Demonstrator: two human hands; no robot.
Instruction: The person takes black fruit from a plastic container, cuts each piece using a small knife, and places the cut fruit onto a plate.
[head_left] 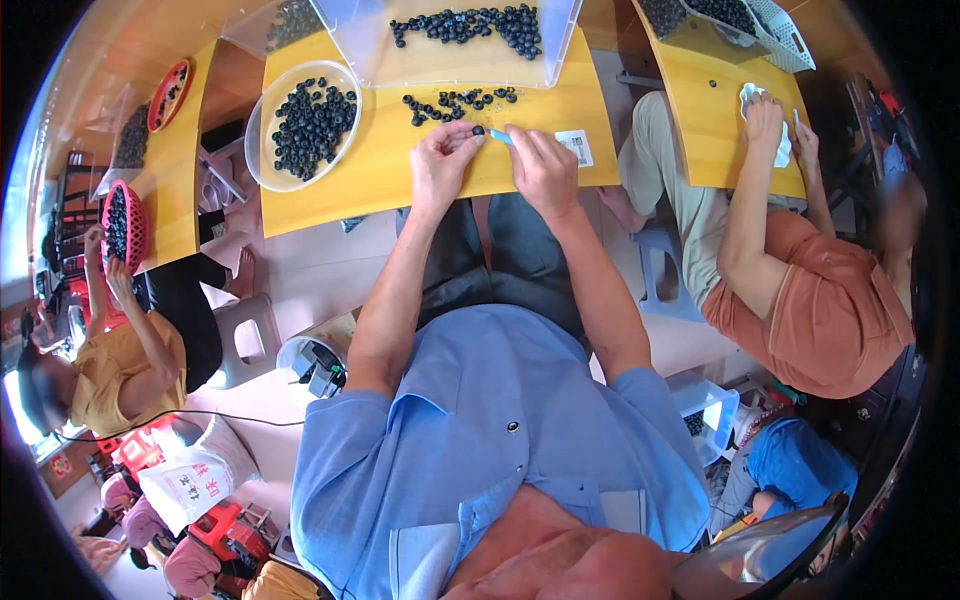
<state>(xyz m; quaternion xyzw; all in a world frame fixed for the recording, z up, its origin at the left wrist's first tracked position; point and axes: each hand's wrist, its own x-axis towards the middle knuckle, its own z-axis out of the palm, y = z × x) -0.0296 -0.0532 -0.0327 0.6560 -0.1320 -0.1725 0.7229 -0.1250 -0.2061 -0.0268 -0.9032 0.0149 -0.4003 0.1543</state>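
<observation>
My left hand [440, 168] pinches a small round black piece [478, 130] between thumb and fingertips, above the table's near edge. In my right hand [545, 170] is a slim light-blue tool [499, 136], its tip close to the black piece; whether it touches I cannot tell. Just beyond my hands lies a loose row of black pieces [462, 101] on the yellow table [390, 180]. To the left stands a round clear tub [253, 150] full of such pieces. A large clear plastic bin [365, 60] at the far side holds more.
A white printed card [574, 147] lies right of my right hand. At the right table a person in an orange-brown shirt [830, 310] handles a white cloth [782, 140]. On the left, another person holds a pink basket [140, 225]. A bucket [297, 357] stands on the floor.
</observation>
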